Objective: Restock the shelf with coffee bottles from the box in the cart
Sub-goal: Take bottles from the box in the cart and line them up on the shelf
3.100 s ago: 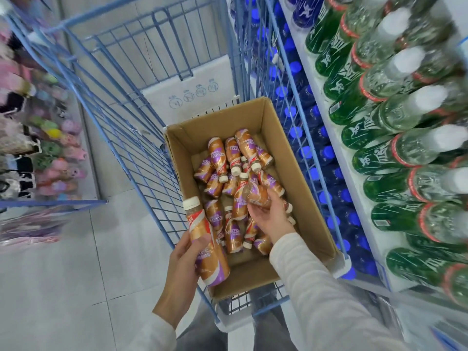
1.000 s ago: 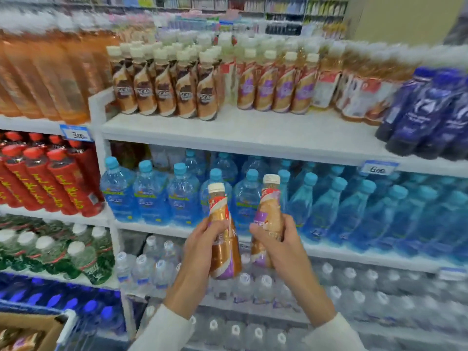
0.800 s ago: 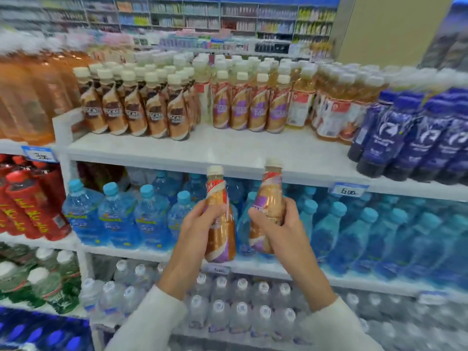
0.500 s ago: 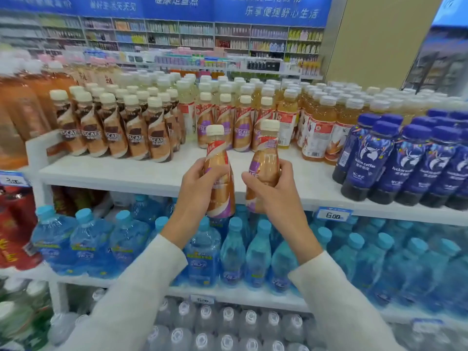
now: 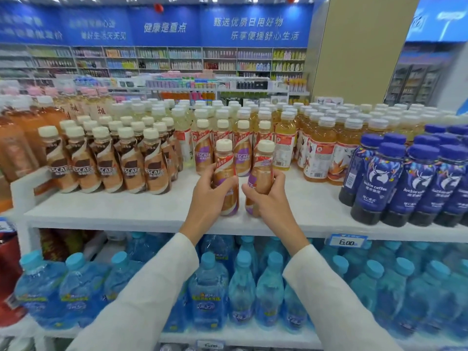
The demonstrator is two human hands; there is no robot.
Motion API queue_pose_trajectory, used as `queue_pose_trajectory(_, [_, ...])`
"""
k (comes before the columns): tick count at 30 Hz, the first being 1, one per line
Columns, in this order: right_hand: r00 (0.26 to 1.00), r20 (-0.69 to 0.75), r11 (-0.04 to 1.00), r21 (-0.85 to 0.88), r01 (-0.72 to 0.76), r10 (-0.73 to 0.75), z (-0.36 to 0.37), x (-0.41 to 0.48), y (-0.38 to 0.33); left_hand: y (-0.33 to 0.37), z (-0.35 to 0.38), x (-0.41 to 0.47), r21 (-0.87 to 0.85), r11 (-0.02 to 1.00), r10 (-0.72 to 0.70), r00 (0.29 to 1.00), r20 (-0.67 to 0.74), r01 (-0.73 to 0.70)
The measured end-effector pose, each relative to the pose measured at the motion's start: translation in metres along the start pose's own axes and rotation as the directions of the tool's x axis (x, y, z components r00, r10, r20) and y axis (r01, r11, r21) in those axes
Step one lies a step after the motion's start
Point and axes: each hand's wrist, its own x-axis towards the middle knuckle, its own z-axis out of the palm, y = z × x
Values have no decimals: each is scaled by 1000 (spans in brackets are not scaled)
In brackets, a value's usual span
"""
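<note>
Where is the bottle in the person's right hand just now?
In the head view, that coffee bottle is upright near the front of the white top shelf, gripped by the right hand, beside the left hand's bottle.

Two hands, left (image 5: 208, 192) and right (image 5: 269, 202), each hold one purple-labelled coffee bottle (image 5: 226, 177). Five brown-labelled bottles (image 5: 106, 160) front the shelf's (image 5: 126, 211) left edge; four price tags (image 5: 349, 241) show.

Both arms in white sleeves stretched forward and up, converging; left hand (image 5: 211, 197) curled with fingers wrapped closed, thumb toward the right; right hand (image 5: 268, 202) likewise clenched, just beside, knuckles nearly touching.
</note>
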Motion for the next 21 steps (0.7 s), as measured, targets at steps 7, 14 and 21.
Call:
queue_pose_trajectory(7, [999,8,991,-128,48,-47,-8,-2,17,-17,-15,-7,69,997,11,994,106,-18])
queue_pose_trajectory(14, [981,-164,911,-411,31,-107,-8,-4,28,-23,-24,-12,185,983,-12,996,85,-4])
queue_pose_trajectory(21, [997,71,958,-287,7,14,-17,-2,27,-15,-17,-19,234,972,-16,999,29,9])
